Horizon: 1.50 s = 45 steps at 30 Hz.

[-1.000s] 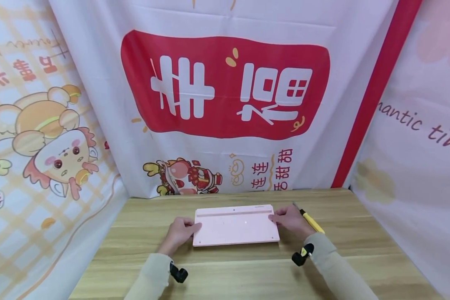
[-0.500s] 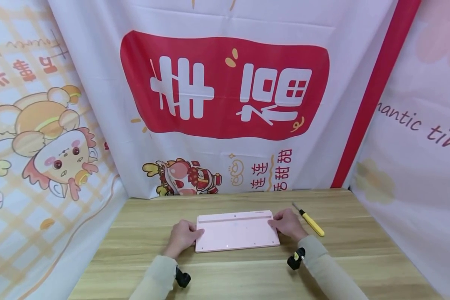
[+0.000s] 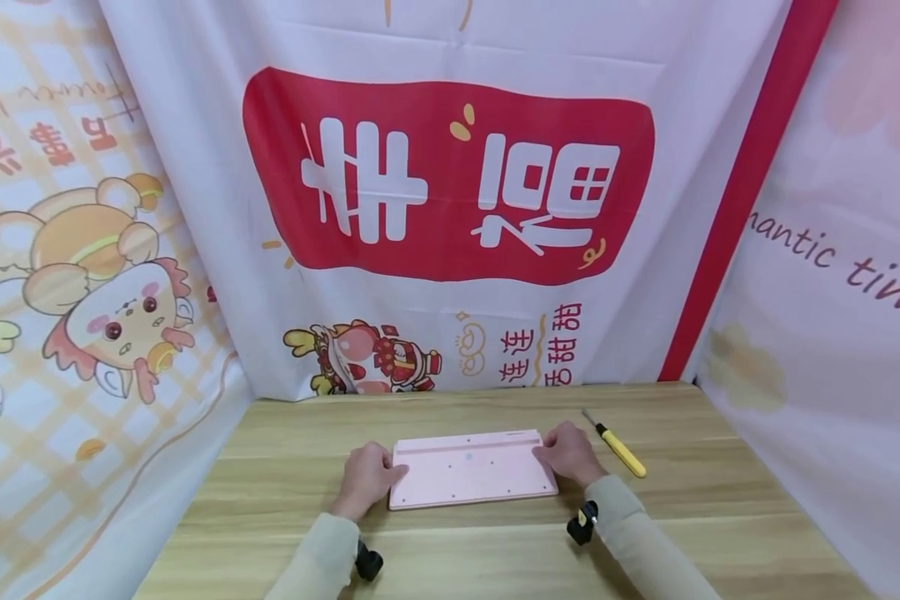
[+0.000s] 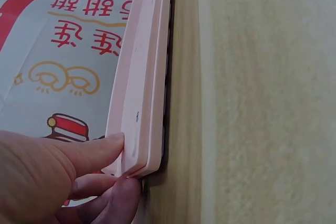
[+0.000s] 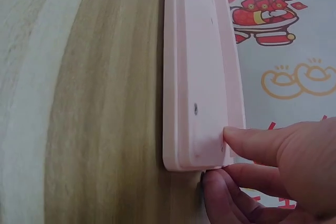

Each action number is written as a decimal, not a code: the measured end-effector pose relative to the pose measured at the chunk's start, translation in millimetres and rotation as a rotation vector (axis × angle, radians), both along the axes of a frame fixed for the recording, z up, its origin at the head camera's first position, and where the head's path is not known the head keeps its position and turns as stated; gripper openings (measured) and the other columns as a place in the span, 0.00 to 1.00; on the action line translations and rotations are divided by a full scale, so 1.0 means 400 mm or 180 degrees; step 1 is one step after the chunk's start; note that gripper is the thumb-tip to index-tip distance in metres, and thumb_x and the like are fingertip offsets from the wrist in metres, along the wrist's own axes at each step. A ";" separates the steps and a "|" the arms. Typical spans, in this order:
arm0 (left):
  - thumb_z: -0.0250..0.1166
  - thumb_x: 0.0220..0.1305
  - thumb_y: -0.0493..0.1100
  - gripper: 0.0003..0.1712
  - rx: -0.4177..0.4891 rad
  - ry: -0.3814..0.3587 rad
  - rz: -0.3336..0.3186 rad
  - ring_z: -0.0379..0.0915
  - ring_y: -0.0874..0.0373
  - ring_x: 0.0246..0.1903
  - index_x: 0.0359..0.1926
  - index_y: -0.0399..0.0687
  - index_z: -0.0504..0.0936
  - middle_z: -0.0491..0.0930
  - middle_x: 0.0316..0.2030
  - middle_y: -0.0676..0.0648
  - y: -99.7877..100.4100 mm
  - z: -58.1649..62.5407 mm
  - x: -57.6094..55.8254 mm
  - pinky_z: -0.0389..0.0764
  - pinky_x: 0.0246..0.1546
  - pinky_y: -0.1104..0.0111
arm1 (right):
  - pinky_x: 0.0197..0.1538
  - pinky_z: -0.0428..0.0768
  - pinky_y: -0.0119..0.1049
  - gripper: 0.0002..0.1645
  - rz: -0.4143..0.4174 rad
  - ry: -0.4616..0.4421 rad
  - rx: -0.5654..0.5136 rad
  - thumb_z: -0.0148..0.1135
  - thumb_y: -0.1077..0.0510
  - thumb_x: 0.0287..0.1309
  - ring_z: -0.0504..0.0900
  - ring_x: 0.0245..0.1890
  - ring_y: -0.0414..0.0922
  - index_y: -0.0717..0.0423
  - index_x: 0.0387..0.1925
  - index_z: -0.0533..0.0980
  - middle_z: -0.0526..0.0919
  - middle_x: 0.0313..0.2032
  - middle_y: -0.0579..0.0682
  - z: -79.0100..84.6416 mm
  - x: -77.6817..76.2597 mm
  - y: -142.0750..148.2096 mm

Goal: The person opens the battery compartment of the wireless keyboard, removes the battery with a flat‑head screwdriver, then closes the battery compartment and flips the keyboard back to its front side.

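Observation:
A thin pink keyboard (image 3: 487, 482), its underside facing up, spans the space between both hands over the table. Small dark screw holes dot that underside, and a raised ridge runs along its far edge. My left hand (image 3: 367, 479) pinches the left end, thumb on top and fingers below, as the left wrist view of the thumb (image 4: 100, 153) confirms. At the opposite end, my right hand (image 3: 573, 454) grips the same way, its thumb (image 5: 252, 142) on the upper face. Dark key edges show beneath the keyboard (image 4: 142, 77) in the left wrist view.
A screwdriver (image 3: 621, 452) with a yellow handle lies on the wooden table (image 3: 465, 554), just right of my right hand. Printed cloth (image 3: 450, 333) hangs behind the table, and similar cloths stand on both sides. Black wrist cameras (image 3: 582, 523) sit on both wrists.
Both hands have brought the keyboard slightly lower and nearer, tilting it flatter so more screw holes show. My right hand has drawn away from the screwdriver, which stays on the table.

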State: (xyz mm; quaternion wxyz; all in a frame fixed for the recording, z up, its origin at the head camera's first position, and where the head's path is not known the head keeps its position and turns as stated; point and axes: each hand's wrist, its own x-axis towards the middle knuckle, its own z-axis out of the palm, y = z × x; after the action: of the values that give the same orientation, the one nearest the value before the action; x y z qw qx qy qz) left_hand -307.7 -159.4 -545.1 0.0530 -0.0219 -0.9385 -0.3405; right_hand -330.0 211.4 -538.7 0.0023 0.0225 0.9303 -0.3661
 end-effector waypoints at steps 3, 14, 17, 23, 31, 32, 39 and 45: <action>0.78 0.62 0.46 0.20 0.0060 -0.0100 0.0028 0.67 0.58 0.17 0.18 0.47 0.80 0.73 0.14 0.52 -0.007 0.004 -0.006 0.68 0.23 0.67 | 0.24 0.68 0.32 0.18 0.0105 0.0100 0.0088 0.75 0.56 0.62 0.72 0.18 0.41 0.54 0.17 0.82 0.76 0.15 0.44 0.004 -0.002 0.005; 0.75 0.65 0.39 0.22 0.0429 -0.0005 -0.0305 0.83 0.50 0.45 0.56 0.33 0.83 0.86 0.44 0.41 -0.063 0.012 -0.066 0.86 0.53 0.54 | 0.32 0.69 0.32 0.22 0.0992 0.0887 0.0718 0.76 0.61 0.59 0.70 0.26 0.40 0.57 0.22 0.70 0.70 0.23 0.44 0.086 -0.050 0.026; 0.75 0.66 0.41 0.26 0.0429 -0.0056 -0.0343 0.83 0.47 0.52 0.61 0.33 0.81 0.86 0.51 0.40 -0.068 0.005 -0.081 0.83 0.59 0.50 | 0.39 0.78 0.37 0.14 0.1266 0.0920 0.0989 0.77 0.59 0.59 0.78 0.35 0.42 0.58 0.27 0.77 0.81 0.31 0.45 0.098 -0.062 0.020; 0.75 0.65 0.42 0.28 0.0428 -0.0073 -0.0563 0.82 0.47 0.54 0.63 0.36 0.81 0.86 0.54 0.40 -0.051 -0.013 -0.106 0.82 0.62 0.48 | 0.40 0.80 0.35 0.10 0.1823 0.0869 0.1078 0.74 0.61 0.63 0.80 0.35 0.43 0.57 0.28 0.80 0.84 0.32 0.46 0.086 -0.083 0.000; 0.75 0.65 0.40 0.18 0.0340 -0.0023 -0.0715 0.81 0.52 0.48 0.54 0.41 0.87 0.87 0.51 0.44 -0.029 -0.029 -0.121 0.83 0.55 0.52 | 0.35 0.75 0.30 0.10 0.2028 0.0937 0.1161 0.68 0.71 0.60 0.73 0.29 0.37 0.55 0.28 0.82 0.82 0.27 0.47 0.058 -0.101 -0.024; 0.75 0.65 0.40 0.16 0.0339 -0.0032 -0.0710 0.80 0.52 0.48 0.52 0.42 0.88 0.87 0.50 0.44 -0.028 -0.029 -0.120 0.83 0.55 0.52 | 0.35 0.75 0.29 0.10 0.2027 0.0955 0.1202 0.69 0.71 0.60 0.73 0.29 0.36 0.54 0.29 0.83 0.82 0.27 0.46 0.057 -0.102 -0.025; 0.75 0.66 0.41 0.11 0.0306 -0.0087 -0.0659 0.79 0.53 0.49 0.49 0.47 0.90 0.86 0.51 0.45 -0.025 -0.023 -0.120 0.81 0.58 0.50 | 0.39 0.83 0.32 0.08 0.2017 0.1002 0.1385 0.70 0.69 0.58 0.82 0.33 0.38 0.53 0.33 0.87 0.88 0.32 0.44 0.076 -0.107 -0.032; 0.75 0.67 0.42 0.11 0.0268 -0.0193 -0.0604 0.79 0.52 0.49 0.49 0.49 0.90 0.86 0.51 0.46 -0.022 -0.015 -0.115 0.81 0.60 0.50 | 0.47 0.86 0.37 0.10 0.1953 0.0647 0.1576 0.72 0.70 0.58 0.84 0.38 0.40 0.52 0.35 0.87 0.89 0.35 0.44 0.107 -0.114 -0.054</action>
State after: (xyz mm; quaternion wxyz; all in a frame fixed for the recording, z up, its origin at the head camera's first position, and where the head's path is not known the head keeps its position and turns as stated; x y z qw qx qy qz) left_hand -353.7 -168.2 -551.2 -0.0071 -0.0981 -0.9182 -0.3836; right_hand -375.8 189.9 -495.7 0.0141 -0.2926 0.9493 -0.1137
